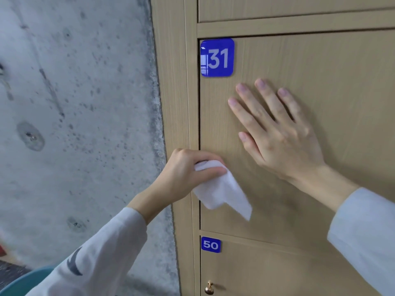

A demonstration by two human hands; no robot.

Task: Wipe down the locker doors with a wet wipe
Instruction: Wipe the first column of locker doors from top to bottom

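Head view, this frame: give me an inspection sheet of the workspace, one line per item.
Surface: wood-grain locker door 31, closed, with a blue number plate 31 at its top left corner.
Job's things: white wet wipe, hanging crumpled at the door's left edge.
Clutter: nothing seen.
Grippers: left hand pinches the wipe; right hand lies flat on door 31, fingers straight.
Cables: nothing seen.
Surroundings: locker door 50 below, with a brass knob; stained concrete wall to the left; a blue-green rim at bottom left, unidentifiable.
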